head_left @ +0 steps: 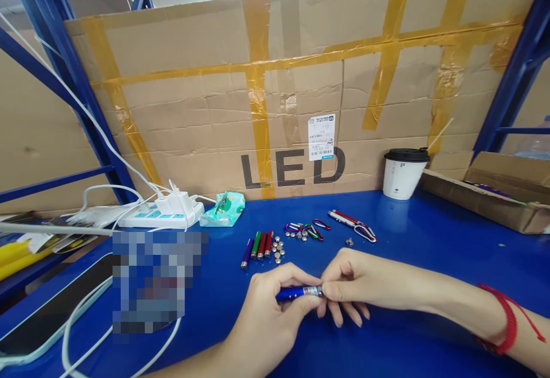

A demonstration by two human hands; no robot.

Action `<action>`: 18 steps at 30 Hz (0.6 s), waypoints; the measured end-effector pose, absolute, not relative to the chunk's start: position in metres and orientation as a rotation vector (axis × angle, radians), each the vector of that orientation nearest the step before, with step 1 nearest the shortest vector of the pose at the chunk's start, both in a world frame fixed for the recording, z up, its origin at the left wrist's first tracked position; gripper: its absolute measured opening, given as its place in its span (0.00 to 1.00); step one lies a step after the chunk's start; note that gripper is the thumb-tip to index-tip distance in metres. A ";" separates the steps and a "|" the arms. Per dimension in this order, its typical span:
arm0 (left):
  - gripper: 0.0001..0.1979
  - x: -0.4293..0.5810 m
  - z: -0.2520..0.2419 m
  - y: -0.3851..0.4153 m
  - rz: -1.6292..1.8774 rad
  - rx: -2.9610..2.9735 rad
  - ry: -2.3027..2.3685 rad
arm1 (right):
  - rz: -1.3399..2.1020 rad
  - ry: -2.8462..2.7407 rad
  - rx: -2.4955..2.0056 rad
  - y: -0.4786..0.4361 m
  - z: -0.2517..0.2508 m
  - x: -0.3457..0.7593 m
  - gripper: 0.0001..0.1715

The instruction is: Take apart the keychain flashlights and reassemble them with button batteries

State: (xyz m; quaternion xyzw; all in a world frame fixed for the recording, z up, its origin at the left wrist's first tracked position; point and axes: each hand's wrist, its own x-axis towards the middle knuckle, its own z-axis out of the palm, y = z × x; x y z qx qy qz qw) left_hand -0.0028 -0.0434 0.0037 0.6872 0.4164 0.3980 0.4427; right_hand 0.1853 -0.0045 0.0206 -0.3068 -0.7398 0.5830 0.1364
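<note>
My left hand [270, 309] is closed around a small blue laser pointer [296, 293], a metal tube with a label and buttons on its side. At the tube's silver right end, the thumb and forefinger of my right hand [348, 286] pinch together, the other fingers hanging loosely below. Whether those fingertips hold a separate cap is hidden. Beyond my hands lie several short metal tubes [260, 245] in blue, green and red. Beside them are scattered small silver button-shaped pieces [278, 249] and coloured carabiners [313, 230].
Farther right lie silver and red pointers [344, 216] with a carabiner, and a small metal part [349, 241]. A lidded paper cup [403, 176] and an open cardboard box [507, 195] stand behind. Leftward are a power strip [150, 216], a tissue pack [224, 209], a phone [55, 309] and loose cables.
</note>
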 end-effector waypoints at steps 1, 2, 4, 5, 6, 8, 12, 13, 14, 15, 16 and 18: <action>0.04 -0.003 0.004 -0.043 0.990 1.707 1.034 | 1.691 -2.141 -0.889 -0.005 0.021 0.185 0.25; 0.04 -0.003 0.004 -0.044 0.994 1.710 1.038 | 1.693 -2.143 -0.888 -0.005 0.022 0.185 0.25; 0.04 -0.002 0.003 -0.043 0.997 1.710 1.046 | 1.693 -2.151 -0.886 -0.007 0.023 0.185 0.26; 0.03 -0.002 0.003 -0.043 0.998 1.706 1.050 | 1.694 -2.156 -0.885 -0.007 0.024 0.185 0.26; 0.03 -0.002 0.003 -0.043 0.999 1.702 1.054 | 1.697 -2.158 -0.885 -0.008 0.024 0.184 0.26; 0.03 -0.002 0.002 -0.042 1.007 1.697 1.060 | 1.706 -2.158 -0.892 -0.009 0.024 0.184 0.28; 0.06 -0.002 0.001 -0.042 1.023 1.712 1.055 | 1.721 -2.152 -0.902 -0.010 0.025 0.182 0.29; 0.06 -0.003 0.001 -0.042 1.025 1.714 1.051 | 1.722 -2.150 -0.904 -0.011 0.025 0.182 0.29; 0.06 -0.003 0.001 -0.042 1.025 1.716 1.045 | 1.723 -2.147 -0.904 -0.011 0.024 0.181 0.29; 0.07 -0.003 0.001 -0.042 1.027 1.719 1.039 | 1.728 -2.140 -0.904 -0.011 0.024 0.181 0.29; 0.07 -0.002 0.001 -0.042 1.030 1.723 1.033 | 1.736 -2.129 -0.903 -0.011 0.024 0.181 0.29; 0.06 -0.002 0.002 -0.043 1.036 1.730 1.011 | 1.757 -2.105 -0.906 -0.011 0.022 0.181 0.31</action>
